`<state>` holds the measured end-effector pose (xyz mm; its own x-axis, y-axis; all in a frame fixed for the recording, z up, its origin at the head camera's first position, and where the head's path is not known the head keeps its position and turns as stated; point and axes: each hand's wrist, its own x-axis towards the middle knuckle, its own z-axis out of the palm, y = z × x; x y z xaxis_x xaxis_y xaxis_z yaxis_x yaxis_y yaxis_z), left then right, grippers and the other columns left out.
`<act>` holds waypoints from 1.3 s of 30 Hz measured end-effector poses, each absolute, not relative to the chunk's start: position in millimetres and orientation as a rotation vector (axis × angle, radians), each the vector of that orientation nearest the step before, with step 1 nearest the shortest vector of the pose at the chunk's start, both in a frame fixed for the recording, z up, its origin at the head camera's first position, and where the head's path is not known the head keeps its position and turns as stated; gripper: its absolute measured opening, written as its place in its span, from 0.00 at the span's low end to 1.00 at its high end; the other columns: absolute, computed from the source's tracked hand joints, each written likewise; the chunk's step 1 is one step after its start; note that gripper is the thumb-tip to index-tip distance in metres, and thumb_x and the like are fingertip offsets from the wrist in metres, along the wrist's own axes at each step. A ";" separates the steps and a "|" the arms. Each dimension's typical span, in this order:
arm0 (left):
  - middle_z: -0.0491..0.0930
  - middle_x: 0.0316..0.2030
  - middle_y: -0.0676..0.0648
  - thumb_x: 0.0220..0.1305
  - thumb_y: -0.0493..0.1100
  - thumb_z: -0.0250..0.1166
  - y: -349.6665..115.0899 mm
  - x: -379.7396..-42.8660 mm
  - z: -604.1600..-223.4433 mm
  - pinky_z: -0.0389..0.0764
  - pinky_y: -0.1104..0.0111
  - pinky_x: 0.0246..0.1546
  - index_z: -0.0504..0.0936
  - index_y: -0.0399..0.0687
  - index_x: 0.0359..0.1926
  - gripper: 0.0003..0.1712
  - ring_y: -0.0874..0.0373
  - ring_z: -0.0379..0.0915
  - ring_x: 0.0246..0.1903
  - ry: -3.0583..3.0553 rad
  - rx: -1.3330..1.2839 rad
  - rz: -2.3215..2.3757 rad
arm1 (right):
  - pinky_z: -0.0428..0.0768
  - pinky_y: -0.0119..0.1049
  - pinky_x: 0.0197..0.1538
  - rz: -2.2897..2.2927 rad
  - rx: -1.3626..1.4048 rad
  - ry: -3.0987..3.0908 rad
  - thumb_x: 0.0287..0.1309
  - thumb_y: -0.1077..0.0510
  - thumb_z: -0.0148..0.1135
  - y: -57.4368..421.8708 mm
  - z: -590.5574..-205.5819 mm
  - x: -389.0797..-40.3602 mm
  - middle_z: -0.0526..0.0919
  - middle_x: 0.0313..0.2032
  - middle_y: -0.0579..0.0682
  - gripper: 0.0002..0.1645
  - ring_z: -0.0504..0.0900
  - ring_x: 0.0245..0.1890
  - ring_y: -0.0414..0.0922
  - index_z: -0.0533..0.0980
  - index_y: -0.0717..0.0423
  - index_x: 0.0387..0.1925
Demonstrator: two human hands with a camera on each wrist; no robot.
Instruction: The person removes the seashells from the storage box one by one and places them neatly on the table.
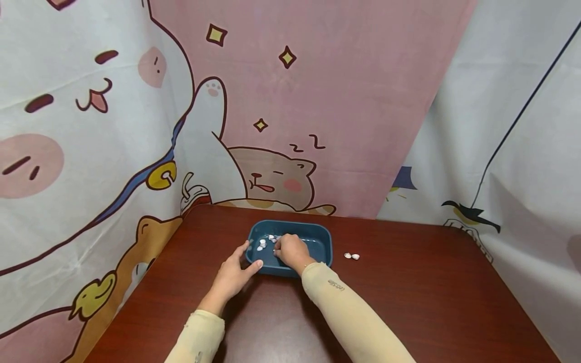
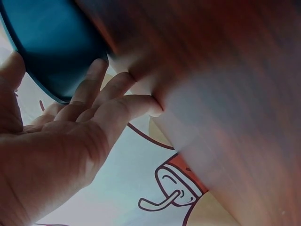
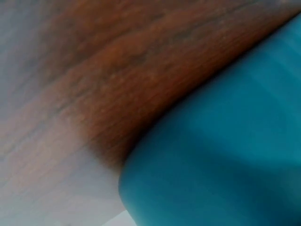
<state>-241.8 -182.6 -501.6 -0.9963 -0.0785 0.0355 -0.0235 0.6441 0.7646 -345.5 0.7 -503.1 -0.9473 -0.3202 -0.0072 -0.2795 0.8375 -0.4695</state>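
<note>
A dark teal rectangular basin [image 1: 320, 232] sits on the table, with several small white shells [image 1: 262, 243] in its left half. My right hand [image 1: 292, 250] reaches down into the basin, fingers curled near the shells; whether the fingertips pinch one is hidden. My left hand [image 1: 230, 277] is at the basin's left end, its thumb by the front rim and its fingers along the outside. In the left wrist view, the fingers of the left hand [image 2: 89, 113] are fairly straight, some reaching down to the tabletop. The right wrist view shows the basin's outer wall [image 3: 225, 155], not the hand.
Two more small white shells [image 1: 351, 256] lie on the brown wooden table [image 1: 408, 287], right of the basin. A cartoon-printed cloth [image 1: 354, 101] hangs behind the table and along its left and right sides.
</note>
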 end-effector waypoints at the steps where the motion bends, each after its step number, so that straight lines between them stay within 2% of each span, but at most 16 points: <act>1: 0.77 0.71 0.33 0.71 0.57 0.72 -182.6 -241.6 -501.4 0.78 0.37 0.66 0.63 0.49 0.83 0.47 0.36 0.80 0.66 -2.789 0.086 -1.295 | 0.87 0.52 0.60 -0.729 -0.480 2.930 0.67 0.54 0.75 0.5 -503.0 -345.6 0.93 0.45 0.50 0.08 0.88 0.46 0.47 0.92 0.51 0.43; 6: 0.78 0.70 0.32 0.72 0.56 0.72 -182.9 -241.1 -500.4 0.78 0.37 0.66 0.62 0.49 0.83 0.47 0.36 0.80 0.66 -2.793 0.086 -1.297 | 0.88 0.49 0.55 -0.721 -0.516 2.964 0.67 0.55 0.74 0.5 -502.9 -344.8 0.92 0.38 0.47 0.05 0.87 0.39 0.44 0.91 0.51 0.37; 10: 0.77 0.70 0.32 0.72 0.56 0.72 -183.2 -240.9 -500.4 0.78 0.36 0.65 0.63 0.49 0.83 0.47 0.35 0.80 0.66 -2.791 0.087 -1.292 | 0.88 0.45 0.46 -0.702 -0.561 3.015 0.67 0.55 0.74 0.5 -502.8 -344.0 0.89 0.31 0.44 0.06 0.83 0.32 0.40 0.89 0.49 0.32; 16: 0.76 0.71 0.32 0.71 0.58 0.72 -183.2 -240.2 -501.8 0.78 0.36 0.65 0.62 0.50 0.83 0.48 0.35 0.79 0.67 -2.794 0.098 -1.291 | 0.75 0.37 0.33 -0.692 -0.587 3.029 0.68 0.56 0.72 -0.3 -503.1 -344.8 0.77 0.19 0.42 0.18 0.74 0.23 0.40 0.81 0.48 0.21; 21: 0.76 0.71 0.32 0.71 0.59 0.71 -183.2 -239.4 -502.5 0.78 0.36 0.65 0.62 0.51 0.83 0.48 0.34 0.79 0.67 -2.799 0.110 -1.293 | 0.72 0.35 0.31 -0.701 -0.599 3.019 0.69 0.56 0.71 0.2 -502.8 -343.8 0.72 0.18 0.43 0.20 0.72 0.21 0.40 0.78 0.48 0.19; 25: 0.77 0.71 0.32 0.71 0.60 0.71 -183.5 -239.0 -502.5 0.78 0.35 0.64 0.62 0.52 0.83 0.48 0.34 0.79 0.67 -2.804 0.114 -1.292 | 0.72 0.35 0.31 -0.705 -0.608 3.021 0.69 0.56 0.71 0.8 -503.0 -343.3 0.73 0.18 0.43 0.20 0.72 0.21 0.40 0.77 0.47 0.19; 29: 0.77 0.71 0.31 0.71 0.60 0.71 -183.7 -238.7 -501.8 0.78 0.35 0.64 0.62 0.52 0.83 0.48 0.34 0.78 0.67 -2.804 0.116 -1.294 | 0.73 0.36 0.32 -0.707 -0.620 3.022 0.69 0.56 0.72 1.2 -502.4 -343.2 0.74 0.19 0.42 0.19 0.73 0.22 0.40 0.78 0.47 0.21; 35: 0.75 0.72 0.32 0.71 0.61 0.70 -183.3 -238.1 -501.0 0.78 0.35 0.64 0.61 0.53 0.84 0.48 0.34 0.77 0.68 -2.813 0.124 -1.290 | 0.76 0.35 0.35 -0.714 -0.624 3.015 0.68 0.53 0.74 2.6 -503.4 -342.3 0.78 0.23 0.41 0.12 0.76 0.25 0.38 0.82 0.47 0.27; 39: 0.75 0.72 0.32 0.72 0.60 0.70 -182.5 -238.0 -500.2 0.78 0.34 0.63 0.61 0.53 0.84 0.47 0.33 0.78 0.67 -2.813 0.131 -1.285 | 0.77 0.36 0.35 -0.757 -0.626 2.995 0.67 0.52 0.74 4.1 -502.3 -341.3 0.79 0.23 0.42 0.12 0.77 0.26 0.39 0.82 0.47 0.28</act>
<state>-238.0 -182.5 -500.2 -0.9954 -0.0957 0.0067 -0.0576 0.6519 0.7561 -341.3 4.1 -502.3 -0.9211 -0.3748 0.1054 -0.3799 0.8060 -0.4540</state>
